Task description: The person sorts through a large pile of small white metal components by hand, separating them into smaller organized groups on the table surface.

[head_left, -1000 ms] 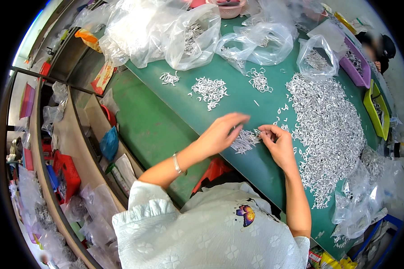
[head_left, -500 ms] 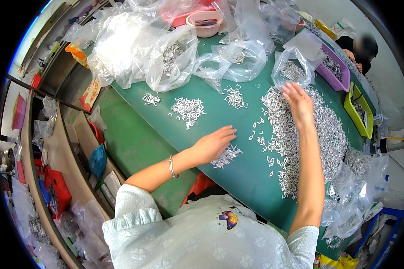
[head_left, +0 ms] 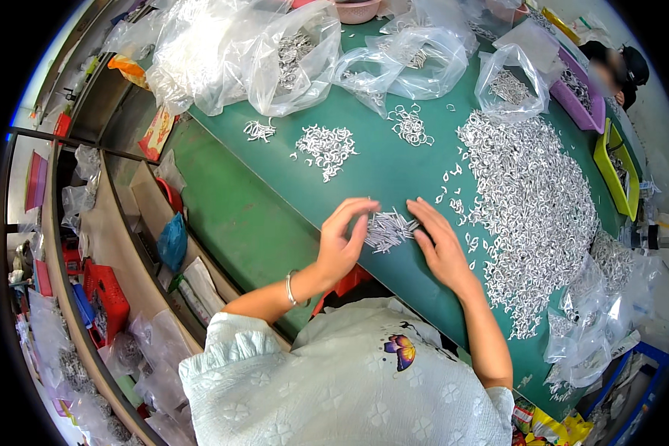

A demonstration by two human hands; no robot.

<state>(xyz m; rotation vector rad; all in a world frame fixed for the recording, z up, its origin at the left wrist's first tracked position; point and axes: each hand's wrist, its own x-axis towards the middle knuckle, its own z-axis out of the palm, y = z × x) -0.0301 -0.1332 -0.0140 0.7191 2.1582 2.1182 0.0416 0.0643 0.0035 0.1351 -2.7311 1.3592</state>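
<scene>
A small heap of straight silver metal pins lies on the green table close to its near edge. My left hand, with a silver bangle on the wrist, curves around the left side of the heap, thumb and fingers apart. On the heap's right side my right hand is open too, its fingertips at the edge of the pins. Neither hand grips anything that I can see. To the right spreads a large pile of small silver looped metal pieces.
Smaller heaps of curved silver pieces and ring-shaped pieces lie farther back. Clear plastic bags crowd the far side. A purple tray and a yellow-green tray line the right. Another person sits at the far right.
My right hand has left the large pile, coming left and nearer to the pin heap. My left hand has shifted to the heap's left side. The whole view has also moved slightly.
</scene>
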